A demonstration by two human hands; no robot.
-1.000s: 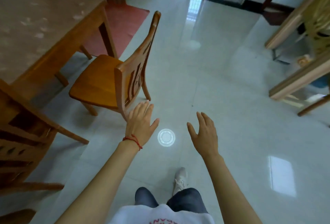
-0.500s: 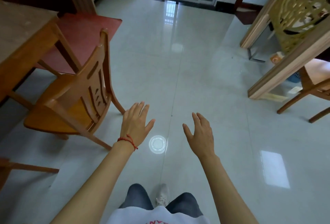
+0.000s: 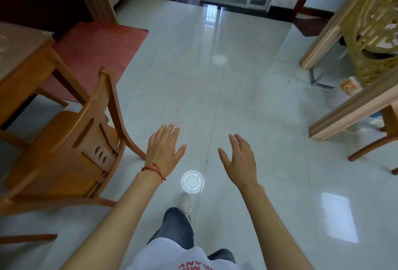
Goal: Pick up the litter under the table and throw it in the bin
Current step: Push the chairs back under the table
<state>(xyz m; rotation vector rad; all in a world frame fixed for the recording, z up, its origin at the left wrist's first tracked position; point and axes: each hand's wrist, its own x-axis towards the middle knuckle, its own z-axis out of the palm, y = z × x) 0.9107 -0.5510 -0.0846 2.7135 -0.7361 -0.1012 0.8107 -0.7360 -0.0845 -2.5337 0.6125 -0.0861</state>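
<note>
Left hand [image 3: 164, 148] and right hand [image 3: 240, 157]: lower centre of frame, fingers spread, holding nothing. Litter: not visible; under-desk area at left, beneath desk [image 3: 23, 65], mostly hidden. Handling: probably light and crushable; pinch any free edge. Bin: not identifiable.

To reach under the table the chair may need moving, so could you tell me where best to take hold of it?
Probably the top rail of the chair, taken from behind, with the left hand, which is open and nearest. The backrest faces the person, its curved rail is bare and narrow enough to wrap fingers over, and the seat is tucked toward the table. The right hand is open too.
</note>
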